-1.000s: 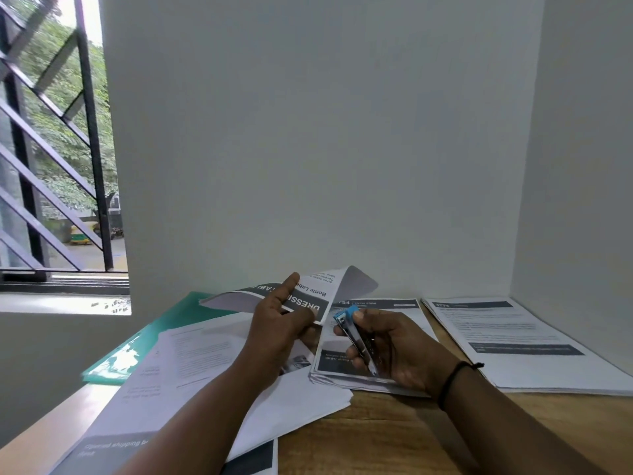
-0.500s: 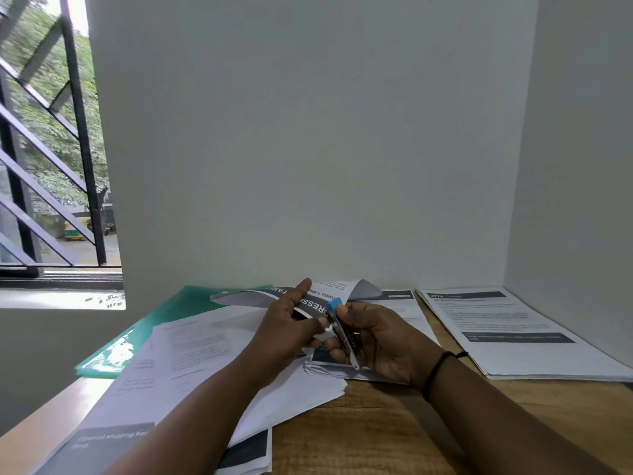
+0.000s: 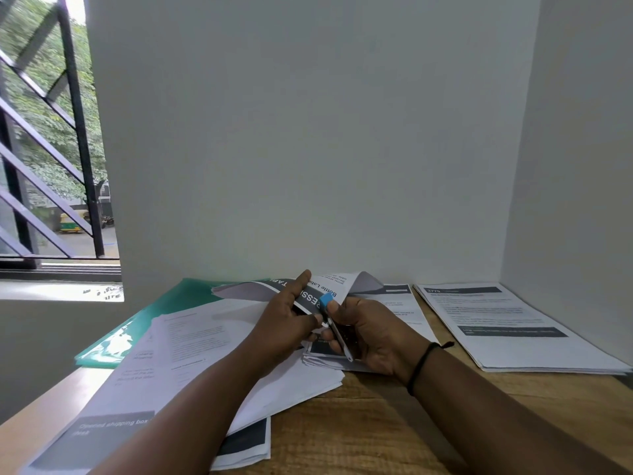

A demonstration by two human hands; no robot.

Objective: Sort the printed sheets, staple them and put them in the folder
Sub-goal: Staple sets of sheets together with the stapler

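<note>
My left hand (image 3: 286,322) pinches a curled set of printed sheets (image 3: 310,289) with a dark header band, lifted off the desk. My right hand (image 3: 368,332) grips a small stapler (image 3: 334,320) with a blue end, held against the corner of those sheets where the two hands meet. A green folder (image 3: 150,320) lies at the back left, partly under loose pages. Beneath my hands sits another small stack of sheets (image 3: 404,313).
A spread pile of printed pages (image 3: 191,354) covers the desk's left side. A neat stack (image 3: 507,323) lies at the right by the side wall. Bare wooden desk (image 3: 359,426) shows at the front. A barred window (image 3: 51,166) is on the left.
My right hand has brought the stapler leftward up to the corner of the sheets held by my left hand; the two hands now touch. The view has shifted slightly.
</note>
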